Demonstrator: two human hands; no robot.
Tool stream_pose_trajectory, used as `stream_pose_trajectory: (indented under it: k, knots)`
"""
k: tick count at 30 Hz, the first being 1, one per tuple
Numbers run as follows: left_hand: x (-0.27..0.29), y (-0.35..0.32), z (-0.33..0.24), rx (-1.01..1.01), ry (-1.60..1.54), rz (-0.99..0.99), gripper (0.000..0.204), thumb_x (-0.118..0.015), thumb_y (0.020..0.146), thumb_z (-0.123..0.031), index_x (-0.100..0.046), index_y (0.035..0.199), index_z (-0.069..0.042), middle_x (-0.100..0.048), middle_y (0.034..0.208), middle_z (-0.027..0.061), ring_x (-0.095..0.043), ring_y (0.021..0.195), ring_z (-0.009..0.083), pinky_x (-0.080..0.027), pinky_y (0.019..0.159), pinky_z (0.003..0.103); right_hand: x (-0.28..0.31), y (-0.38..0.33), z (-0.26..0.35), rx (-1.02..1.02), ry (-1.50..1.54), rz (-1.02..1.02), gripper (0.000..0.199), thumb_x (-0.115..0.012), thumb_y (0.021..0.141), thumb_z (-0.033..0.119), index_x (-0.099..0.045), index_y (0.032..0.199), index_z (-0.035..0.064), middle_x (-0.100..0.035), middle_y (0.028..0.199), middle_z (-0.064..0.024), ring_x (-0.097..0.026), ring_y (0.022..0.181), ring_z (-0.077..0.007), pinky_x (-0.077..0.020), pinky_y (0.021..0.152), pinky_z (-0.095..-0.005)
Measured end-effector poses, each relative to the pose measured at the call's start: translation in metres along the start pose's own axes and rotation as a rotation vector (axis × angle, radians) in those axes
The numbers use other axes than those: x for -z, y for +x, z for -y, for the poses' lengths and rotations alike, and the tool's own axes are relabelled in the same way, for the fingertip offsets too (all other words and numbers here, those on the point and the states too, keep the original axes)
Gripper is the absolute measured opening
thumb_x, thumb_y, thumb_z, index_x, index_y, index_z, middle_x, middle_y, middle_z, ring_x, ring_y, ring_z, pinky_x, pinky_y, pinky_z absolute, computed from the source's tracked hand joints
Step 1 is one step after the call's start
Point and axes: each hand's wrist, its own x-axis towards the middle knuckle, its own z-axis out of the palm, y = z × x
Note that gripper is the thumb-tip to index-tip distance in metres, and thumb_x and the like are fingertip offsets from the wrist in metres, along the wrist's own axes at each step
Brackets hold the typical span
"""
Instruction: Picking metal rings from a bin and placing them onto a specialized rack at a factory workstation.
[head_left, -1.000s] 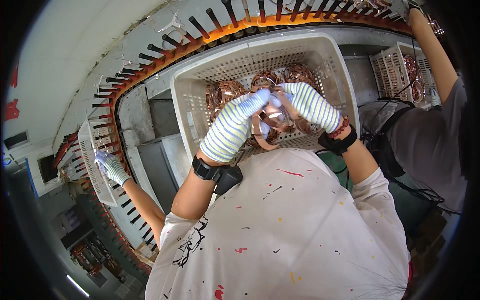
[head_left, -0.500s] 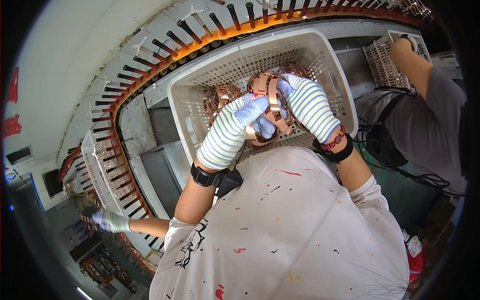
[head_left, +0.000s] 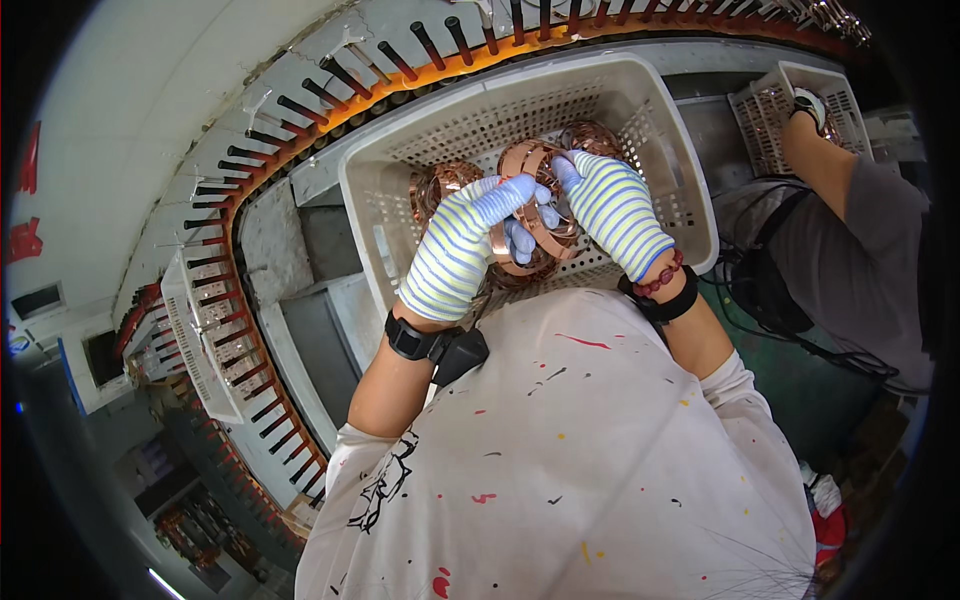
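Observation:
My left hand [head_left: 448,250], in a striped knit glove, is closed on a copper-coloured metal band [head_left: 546,236], its thumb on top and fingertips curled around. My right hand [head_left: 622,212], gloved alike, pinches at the band's right side; its fingertips are partly hidden behind the metal. Both hands are over a pale perforated plastic basket [head_left: 358,205]. Inside it lie bundles of similar shiny copper-coloured rings, one bundle [head_left: 450,182] left of my hands and another [head_left: 590,138] beyond them. Whether the held band is one piece or several nested together, I cannot tell.
A curved conveyor with an orange rail [head_left: 440,72] and upright dark-handled rods runs behind and left. At right, a person's arm [head_left: 822,155] reaches into a smaller basket [head_left: 765,130]. Black cables [head_left: 790,335] hang beside that person. Another white basket [head_left: 195,335] stands beyond the conveyor.
The held band has turned, and a red mark on it no longer shows. The conveyor rods have shifted along. The gloved hand at far left has gone; the person at right has shifted the arm.

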Motion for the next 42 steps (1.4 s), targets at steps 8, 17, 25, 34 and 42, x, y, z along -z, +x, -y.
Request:
stream_pose_trajectory:
  k: [8,17,25,34,42]
  knots:
    - [0.002,0.006,0.002,0.040,-0.088,0.109,0.057,-0.050,0.107,-0.050,-0.073,0.113,0.001,-0.074,0.089,0.0075,-0.065,0.066,0.0122,-0.053,0.067,0.024,0.005,-0.003,-0.001,0.015,0.042,-0.027,0.035,-0.051,0.105,0.032,-0.071,0.095,0.0050,-0.070,0.082,-0.0226,-0.067,0.079,-0.0433,-0.0540,0.073,-0.0518]
    - [0.004,0.003,0.000,-0.043,-0.043,0.032,0.064,-0.038,0.109,-0.056,-0.070,0.115,-0.002,-0.070,0.085,0.0045,-0.066,0.070,0.0119,-0.053,0.072,0.024,-0.001,-0.004,-0.001,0.014,0.101,-0.056,0.034,-0.053,0.105,0.032,-0.071,0.098,0.0039,-0.070,0.084,-0.0243,-0.067,0.080,-0.0450,-0.0540,0.072,-0.0515]
    - [0.003,-0.004,-0.003,-0.043,-0.064,0.058,0.052,-0.044,0.109,-0.050,-0.071,0.113,-0.006,-0.071,0.086,0.0058,-0.067,0.072,0.0132,-0.054,0.065,0.026,-0.001,-0.004,-0.001,-0.031,0.051,-0.062,0.034,-0.053,0.104,0.032,-0.071,0.104,0.0039,-0.071,0.088,-0.0244,-0.068,0.083,-0.0449,-0.0548,0.074,-0.0512]
    - [0.021,0.006,0.006,-0.116,0.051,0.121,0.050,-0.046,0.109,-0.040,-0.068,0.121,0.004,-0.071,0.087,0.0119,-0.066,0.070,0.0169,-0.054,0.070,0.029,0.002,-0.002,0.007,-0.028,-0.005,-0.066,0.035,-0.051,0.105,0.033,-0.072,0.105,0.0049,-0.071,0.090,-0.0240,-0.068,0.085,-0.0453,-0.0545,0.076,-0.0526]
    - [0.022,0.004,0.003,-0.106,-0.122,0.003,0.044,-0.050,0.109,-0.038,-0.069,0.116,0.001,-0.072,0.089,0.0072,-0.069,0.077,0.0159,-0.055,0.072,0.029,0.006,0.004,-0.007,-0.140,-0.032,-0.094,0.039,-0.051,0.104,0.037,-0.072,0.114,0.0063,-0.072,0.101,-0.0244,-0.069,0.095,-0.0442,-0.0550,0.086,-0.0511]
